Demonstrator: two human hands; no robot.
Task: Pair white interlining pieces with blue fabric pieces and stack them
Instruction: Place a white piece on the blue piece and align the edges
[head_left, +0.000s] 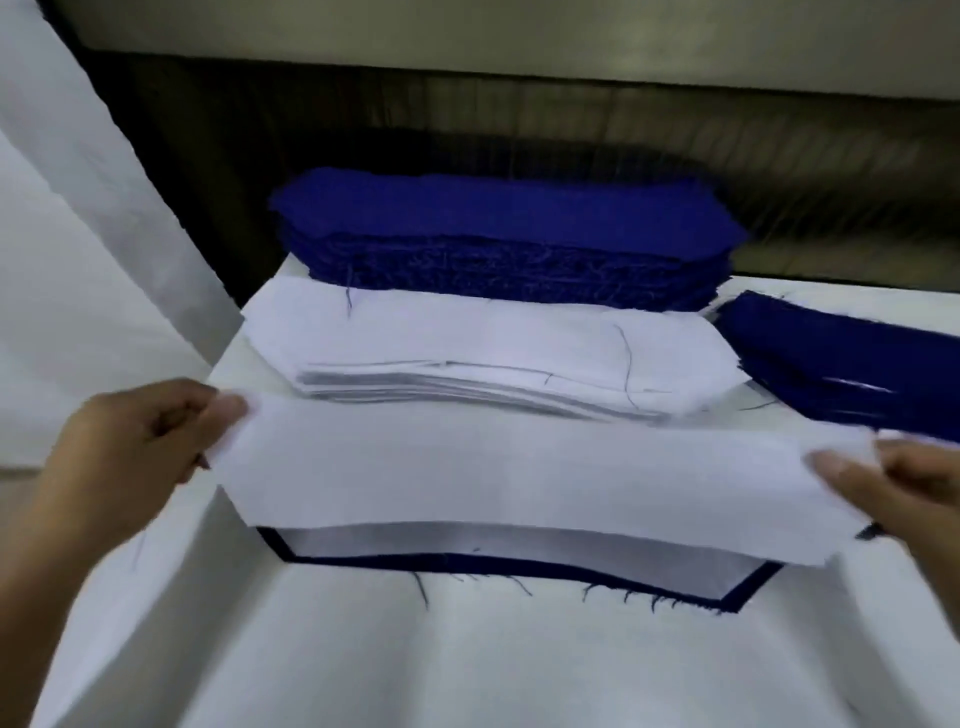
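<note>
A garment-making workshop, seen at a worktable
A thick stack of blue fabric pieces, all cut to one long angled shape with raw frayed edges, stands behind a stack of white interlining pieces of like outline; a second blue pile lies to the right, and loose threads trail over the white-covered table

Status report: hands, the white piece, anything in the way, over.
Left hand and right hand each pinch an end of the white piece. It hangs over the blue piece on the table. Nothing seen between them.
</note>
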